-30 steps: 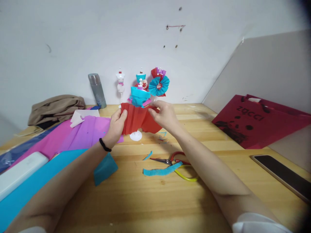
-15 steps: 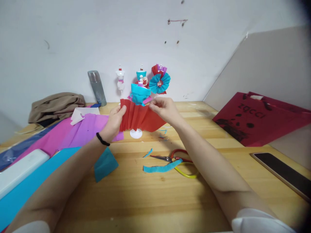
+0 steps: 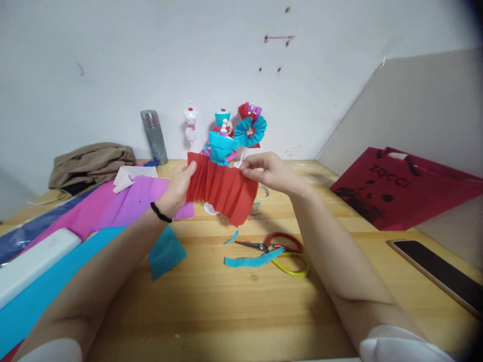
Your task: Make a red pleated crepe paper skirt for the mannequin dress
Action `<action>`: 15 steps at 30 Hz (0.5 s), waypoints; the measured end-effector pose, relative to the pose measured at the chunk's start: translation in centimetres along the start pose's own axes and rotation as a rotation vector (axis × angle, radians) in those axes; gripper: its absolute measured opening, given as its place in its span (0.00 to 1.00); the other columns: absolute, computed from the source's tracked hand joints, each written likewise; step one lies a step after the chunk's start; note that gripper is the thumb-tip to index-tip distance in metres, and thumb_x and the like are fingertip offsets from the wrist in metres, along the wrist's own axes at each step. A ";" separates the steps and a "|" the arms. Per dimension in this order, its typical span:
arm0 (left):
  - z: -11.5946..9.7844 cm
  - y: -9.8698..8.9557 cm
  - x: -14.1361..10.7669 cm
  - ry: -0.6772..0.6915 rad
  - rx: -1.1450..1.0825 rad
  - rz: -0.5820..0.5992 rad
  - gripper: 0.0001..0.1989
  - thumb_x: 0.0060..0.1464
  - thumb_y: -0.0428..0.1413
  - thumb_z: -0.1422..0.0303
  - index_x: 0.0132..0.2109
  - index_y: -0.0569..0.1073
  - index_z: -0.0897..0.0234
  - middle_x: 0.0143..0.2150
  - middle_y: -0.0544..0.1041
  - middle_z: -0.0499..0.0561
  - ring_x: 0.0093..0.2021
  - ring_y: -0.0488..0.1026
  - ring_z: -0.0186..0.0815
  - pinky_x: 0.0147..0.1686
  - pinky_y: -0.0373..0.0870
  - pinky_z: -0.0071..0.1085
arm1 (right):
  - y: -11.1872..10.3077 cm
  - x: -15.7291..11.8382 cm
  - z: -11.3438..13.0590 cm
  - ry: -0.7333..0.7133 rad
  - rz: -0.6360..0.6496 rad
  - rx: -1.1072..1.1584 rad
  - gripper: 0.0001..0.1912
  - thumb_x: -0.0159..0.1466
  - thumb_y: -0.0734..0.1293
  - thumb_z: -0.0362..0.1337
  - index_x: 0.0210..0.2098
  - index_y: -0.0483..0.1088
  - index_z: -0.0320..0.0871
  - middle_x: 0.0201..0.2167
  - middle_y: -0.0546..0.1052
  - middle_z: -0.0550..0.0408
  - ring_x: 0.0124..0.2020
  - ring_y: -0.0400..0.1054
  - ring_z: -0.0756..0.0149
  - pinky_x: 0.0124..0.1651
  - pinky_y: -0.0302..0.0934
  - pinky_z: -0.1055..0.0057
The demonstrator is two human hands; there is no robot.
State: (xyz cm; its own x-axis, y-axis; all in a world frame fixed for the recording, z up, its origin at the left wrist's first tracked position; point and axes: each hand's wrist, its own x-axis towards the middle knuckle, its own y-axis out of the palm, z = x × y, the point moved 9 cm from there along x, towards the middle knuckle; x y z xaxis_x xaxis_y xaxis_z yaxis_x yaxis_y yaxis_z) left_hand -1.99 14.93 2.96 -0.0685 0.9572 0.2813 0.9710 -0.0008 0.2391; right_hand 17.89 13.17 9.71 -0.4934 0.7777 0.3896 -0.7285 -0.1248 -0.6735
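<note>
A pleated red paper is held up above the table between both hands. My left hand pinches its left end, where the folds lie close together. At the upper right corner, my right hand grips the edge between thumb and fingers; the folds there are wider. Just behind the paper stands a small mannequin dressed in turquoise, its white base partly hidden by the red sheet. Scissors with red and yellow handles lie below, touching a turquoise strip.
Behind are a white mannequin, a turquoise paper flower and a grey flask. Purple paper, a white case and brown cloth lie left. A red bag and a phone are right.
My right hand has shifted slightly right with its end of the red paper. The sheet's right part now hangs lower and shows more folds. The view has shifted a little.
</note>
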 end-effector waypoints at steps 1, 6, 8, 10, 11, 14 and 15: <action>-0.2 -0.1 -0.2 -0.016 -0.002 -0.015 0.18 0.48 0.65 0.54 0.34 0.75 0.65 0.29 0.79 0.52 0.36 0.77 0.43 0.37 0.71 0.36 | 0.1 -0.3 0.3 0.003 0.068 0.038 0.09 0.58 0.66 0.41 0.26 0.71 0.42 0.24 0.73 0.56 0.29 0.66 0.64 0.34 0.60 0.67; -1.1 0.7 -2.1 -0.093 -0.045 -0.043 0.10 0.54 0.61 0.61 0.35 0.76 0.65 0.30 0.80 0.51 0.34 0.78 0.41 0.36 0.73 0.36 | 0.2 -1.6 0.9 0.034 0.273 0.000 0.12 0.60 0.67 0.44 0.28 0.74 0.42 0.24 0.73 0.56 0.26 0.66 0.66 0.31 0.58 0.69; -1.4 2.1 -3.1 -0.119 -0.093 0.016 0.10 0.55 0.60 0.61 0.36 0.76 0.65 0.31 0.81 0.52 0.37 0.80 0.44 0.39 0.76 0.39 | 0.1 -1.7 1.2 0.029 0.278 -0.025 0.12 0.60 0.68 0.45 0.33 0.76 0.43 0.31 0.78 0.54 0.32 0.71 0.63 0.35 0.62 0.68; -1.5 3.6 -4.1 -0.171 -0.125 0.089 0.11 0.55 0.60 0.60 0.34 0.76 0.66 0.31 0.81 0.53 0.38 0.80 0.47 0.38 0.77 0.41 | 0.5 -1.8 1.8 -0.003 0.301 0.021 0.14 0.60 0.68 0.46 0.40 0.78 0.44 0.41 0.81 0.53 0.42 0.73 0.59 0.42 0.65 0.66; -1.5 4.2 -4.6 -0.188 -0.131 0.123 0.12 0.55 0.60 0.60 0.34 0.76 0.66 0.31 0.81 0.54 0.39 0.81 0.48 0.38 0.78 0.41 | 0.9 -1.9 2.1 -0.020 0.320 0.058 0.15 0.61 0.69 0.46 0.43 0.77 0.45 0.44 0.81 0.53 0.45 0.74 0.58 0.46 0.66 0.65; -1.5 5.2 -5.5 -0.215 -0.128 0.176 0.12 0.55 0.60 0.59 0.35 0.75 0.66 0.33 0.82 0.55 0.41 0.81 0.49 0.39 0.79 0.42 | 1.9 -1.9 2.9 -0.062 0.366 0.098 0.15 0.59 0.71 0.45 0.43 0.77 0.44 0.43 0.81 0.53 0.45 0.74 0.59 0.48 0.67 0.65; -1.5 5.3 -5.6 -0.218 -0.121 0.182 0.13 0.55 0.60 0.59 0.36 0.75 0.65 0.34 0.82 0.55 0.42 0.81 0.50 0.39 0.79 0.43 | 2.3 -2.0 3.1 -0.081 0.384 0.089 0.14 0.59 0.72 0.44 0.41 0.78 0.43 0.41 0.81 0.53 0.44 0.74 0.59 0.48 0.67 0.65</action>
State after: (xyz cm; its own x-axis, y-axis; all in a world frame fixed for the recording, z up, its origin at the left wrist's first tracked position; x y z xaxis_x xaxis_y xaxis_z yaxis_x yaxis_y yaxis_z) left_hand 3.24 9.10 4.01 0.1670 0.9778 0.1269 0.9276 -0.1994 0.3160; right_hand 15.75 9.47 9.35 -0.7710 0.6136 0.1704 -0.5203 -0.4526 -0.7242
